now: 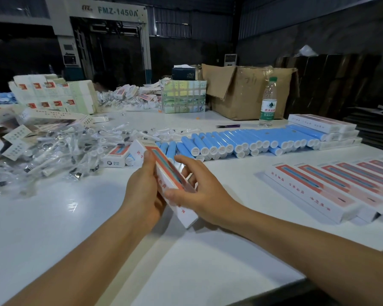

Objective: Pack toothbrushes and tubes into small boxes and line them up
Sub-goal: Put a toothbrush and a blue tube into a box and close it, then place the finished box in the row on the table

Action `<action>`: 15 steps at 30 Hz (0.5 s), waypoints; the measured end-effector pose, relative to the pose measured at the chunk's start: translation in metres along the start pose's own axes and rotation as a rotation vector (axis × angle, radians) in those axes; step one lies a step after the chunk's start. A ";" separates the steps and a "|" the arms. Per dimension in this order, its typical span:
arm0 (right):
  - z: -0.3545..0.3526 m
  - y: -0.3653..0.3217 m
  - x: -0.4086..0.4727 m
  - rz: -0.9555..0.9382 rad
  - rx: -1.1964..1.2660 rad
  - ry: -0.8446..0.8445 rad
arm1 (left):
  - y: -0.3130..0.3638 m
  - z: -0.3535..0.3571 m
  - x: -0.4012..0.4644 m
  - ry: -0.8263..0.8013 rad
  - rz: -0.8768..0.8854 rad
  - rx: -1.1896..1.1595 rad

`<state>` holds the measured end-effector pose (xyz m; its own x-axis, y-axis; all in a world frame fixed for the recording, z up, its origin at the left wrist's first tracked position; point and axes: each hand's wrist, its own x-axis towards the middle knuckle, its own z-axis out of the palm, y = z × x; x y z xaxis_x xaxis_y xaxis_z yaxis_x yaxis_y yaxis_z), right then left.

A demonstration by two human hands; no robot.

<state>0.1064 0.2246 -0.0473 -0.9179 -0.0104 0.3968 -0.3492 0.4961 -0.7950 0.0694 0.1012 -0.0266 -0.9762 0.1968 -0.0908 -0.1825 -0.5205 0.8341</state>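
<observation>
Left hand [144, 191]: fingers clamped on the box [170, 180]
Right hand [199, 193]: thumb pinching the box
Desk [97, 228]: blue tubes [241, 140] lined up

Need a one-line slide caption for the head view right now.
Both hands, left hand and right hand, hold a small box over the white table, blue tubes behind, finished boxes lined up right.

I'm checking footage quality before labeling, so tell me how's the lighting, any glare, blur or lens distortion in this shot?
Head view: the white table is bright with a glare patch near the left hand; the background hall is dim. Wide-angle bending curves the table edge. The held box and right hand look slightly soft.
</observation>
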 end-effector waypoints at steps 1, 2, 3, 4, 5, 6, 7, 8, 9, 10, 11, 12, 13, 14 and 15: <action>0.001 -0.001 0.000 -0.002 -0.013 -0.011 | -0.001 0.000 0.000 -0.005 0.006 0.016; 0.001 -0.002 0.000 0.000 -0.027 -0.015 | -0.002 -0.001 0.002 -0.003 0.016 0.048; 0.000 -0.003 0.001 0.005 -0.041 -0.013 | -0.003 -0.002 0.003 0.001 0.021 0.096; -0.001 -0.004 0.002 0.014 -0.051 -0.010 | -0.003 -0.004 0.004 0.007 0.028 0.140; -0.003 -0.005 0.003 0.030 -0.057 -0.008 | -0.002 -0.005 0.002 0.024 0.034 0.176; -0.007 -0.006 0.002 0.050 -0.061 -0.004 | -0.003 -0.006 0.004 0.038 0.058 0.217; -0.009 -0.007 0.004 0.072 -0.062 -0.015 | -0.003 -0.010 0.005 0.077 0.092 0.257; -0.012 -0.009 0.005 0.091 -0.079 -0.027 | -0.003 -0.015 0.008 0.107 0.130 0.287; -0.017 -0.011 0.005 0.105 -0.131 -0.036 | -0.001 -0.017 0.006 0.121 0.142 0.313; -0.023 -0.013 0.006 0.111 -0.214 -0.051 | -0.002 -0.020 0.007 0.113 0.150 0.326; -0.028 -0.015 0.006 0.115 -0.311 -0.072 | -0.001 -0.024 0.007 0.096 0.151 0.336; -0.034 -0.017 0.004 0.119 -0.406 -0.093 | -0.002 -0.027 0.009 0.070 0.156 0.344; -0.042 -0.018 0.001 0.123 -0.493 -0.112 | -0.001 -0.027 0.007 0.046 0.151 0.359; -0.049 -0.017 -0.003 0.124 -0.581 -0.129 | -0.001 -0.028 0.009 0.017 0.143 0.388; -0.059 -0.015 -0.009 0.127 -0.673 -0.138 | -0.001 -0.028 0.010 0.005 0.122 0.414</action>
<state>0.1313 0.2680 -0.0120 -0.9750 -0.0043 0.2222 -0.0854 0.9303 -0.3567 0.0563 0.0801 -0.0435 -0.9885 0.1496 0.0206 -0.0040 -0.1624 0.9867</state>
